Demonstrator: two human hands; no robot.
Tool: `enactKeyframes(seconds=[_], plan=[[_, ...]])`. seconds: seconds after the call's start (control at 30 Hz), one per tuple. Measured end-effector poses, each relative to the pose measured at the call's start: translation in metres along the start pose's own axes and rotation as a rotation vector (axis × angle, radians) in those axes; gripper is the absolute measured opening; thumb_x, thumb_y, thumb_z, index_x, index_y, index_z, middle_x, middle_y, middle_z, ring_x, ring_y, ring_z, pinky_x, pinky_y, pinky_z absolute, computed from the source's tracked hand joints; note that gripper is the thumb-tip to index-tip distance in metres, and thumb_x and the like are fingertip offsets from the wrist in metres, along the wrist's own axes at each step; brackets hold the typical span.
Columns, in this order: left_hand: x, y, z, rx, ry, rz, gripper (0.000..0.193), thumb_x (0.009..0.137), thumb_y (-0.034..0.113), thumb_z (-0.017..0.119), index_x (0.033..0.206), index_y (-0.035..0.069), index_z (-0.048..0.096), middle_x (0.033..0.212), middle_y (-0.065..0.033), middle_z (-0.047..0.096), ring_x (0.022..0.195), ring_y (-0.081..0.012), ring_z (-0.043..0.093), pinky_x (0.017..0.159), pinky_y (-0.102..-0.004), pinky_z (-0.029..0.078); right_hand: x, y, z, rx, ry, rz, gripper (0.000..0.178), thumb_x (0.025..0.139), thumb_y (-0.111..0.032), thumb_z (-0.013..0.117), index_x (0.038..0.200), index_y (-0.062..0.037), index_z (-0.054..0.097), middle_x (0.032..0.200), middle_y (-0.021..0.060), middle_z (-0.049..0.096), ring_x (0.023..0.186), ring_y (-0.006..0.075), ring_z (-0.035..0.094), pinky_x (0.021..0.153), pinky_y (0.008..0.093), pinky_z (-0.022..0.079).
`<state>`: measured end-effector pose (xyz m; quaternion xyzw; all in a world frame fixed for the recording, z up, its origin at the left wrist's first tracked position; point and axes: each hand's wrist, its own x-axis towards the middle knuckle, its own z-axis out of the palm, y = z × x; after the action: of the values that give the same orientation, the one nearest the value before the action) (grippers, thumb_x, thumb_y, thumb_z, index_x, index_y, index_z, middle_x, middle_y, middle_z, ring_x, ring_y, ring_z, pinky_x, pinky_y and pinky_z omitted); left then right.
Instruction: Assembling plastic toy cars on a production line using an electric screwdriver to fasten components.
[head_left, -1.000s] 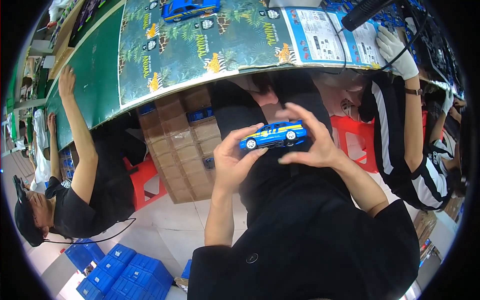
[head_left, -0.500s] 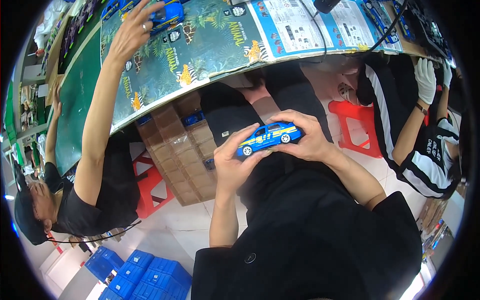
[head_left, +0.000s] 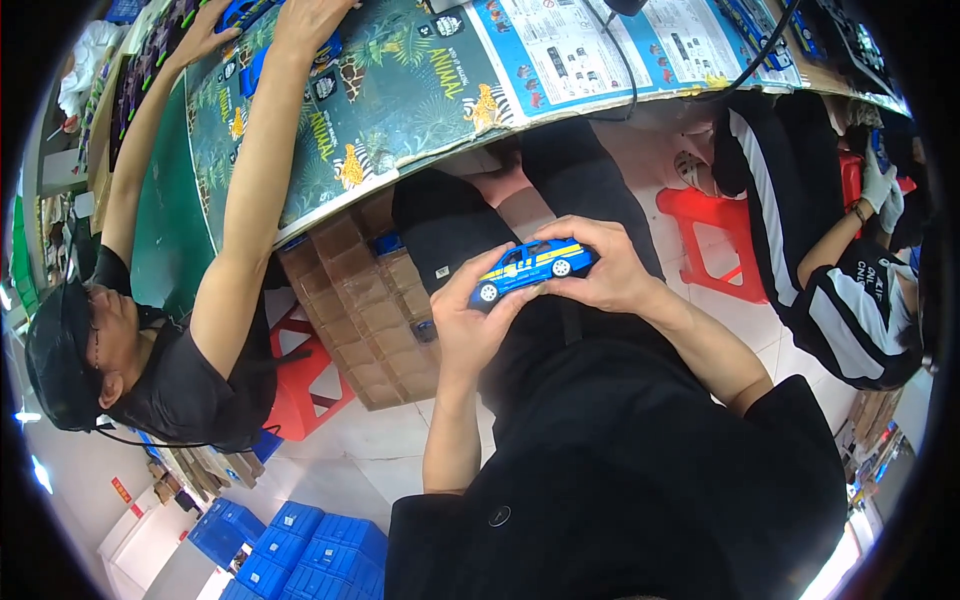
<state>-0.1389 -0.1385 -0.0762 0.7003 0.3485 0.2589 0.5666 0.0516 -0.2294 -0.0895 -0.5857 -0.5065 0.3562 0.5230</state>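
A blue toy car with yellow stripes and white wheels is held over my lap, its side facing up toward me. Around its left end my left hand is closed, with the thumb along the lower edge. The fingers of my right hand wrap the other end, over the roof and under the wheels. The car tilts slightly, its right end higher. My fingers cover both of its ends.
Ahead stands a worktable covered with printed sheets; a cable crosses it. At left a co-worker's arms reach over blue toy cars. A box with compartments stands below the table, near red stools. Blue crates are stacked at lower left.
My hands keep hold of the car, which has shifted slightly left and tilted a little more. The left co-worker leans farther over the table. The right co-worker's gloved hands have come down, holding something blue.
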Motion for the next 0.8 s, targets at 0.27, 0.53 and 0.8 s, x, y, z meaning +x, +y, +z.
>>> enactKeyframes(seconds=[0.27,0.53,0.8], plan=[[0.003,-0.002,0.0,0.051,-0.04,-0.053,0.045,0.077,0.008,0.086,0.117,-0.002,0.068,0.104,-0.0132,0.075,0.095,-0.0183,0.072,0.086,-0.0303,0.056,-0.004,0.007,-0.005,0.107,-0.025,0.138,0.048,0.074,-0.014,0.089,0.113,0.0022,0.065,0.103,0.0114,0.071,0.094,0.016,0.071,0.083,0.029,0.056],[-0.006,-0.008,-0.014,-0.116,-0.097,-0.227,0.04,0.086,0.017,0.08,0.12,0.0,0.067,0.107,-0.0091,0.072,0.095,-0.0137,0.068,0.084,-0.0276,0.055,0.001,0.003,0.002,0.11,-0.136,0.234,0.047,0.072,-0.015,0.09,0.109,0.0017,0.066,0.099,0.0111,0.071,0.091,0.0171,0.071,0.081,0.029,0.055],[-0.051,-0.08,-0.11,-0.595,-0.204,-0.605,0.04,0.096,0.017,0.069,0.13,-0.002,0.061,0.11,-0.0037,0.07,0.096,-0.008,0.064,0.085,-0.0235,0.052,0.049,-0.027,0.071,-0.214,-0.456,-0.257,0.066,0.069,-0.01,0.087,0.128,-0.0048,0.057,0.135,0.0166,0.056,0.125,0.0372,0.056,0.101,0.0427,0.049]])
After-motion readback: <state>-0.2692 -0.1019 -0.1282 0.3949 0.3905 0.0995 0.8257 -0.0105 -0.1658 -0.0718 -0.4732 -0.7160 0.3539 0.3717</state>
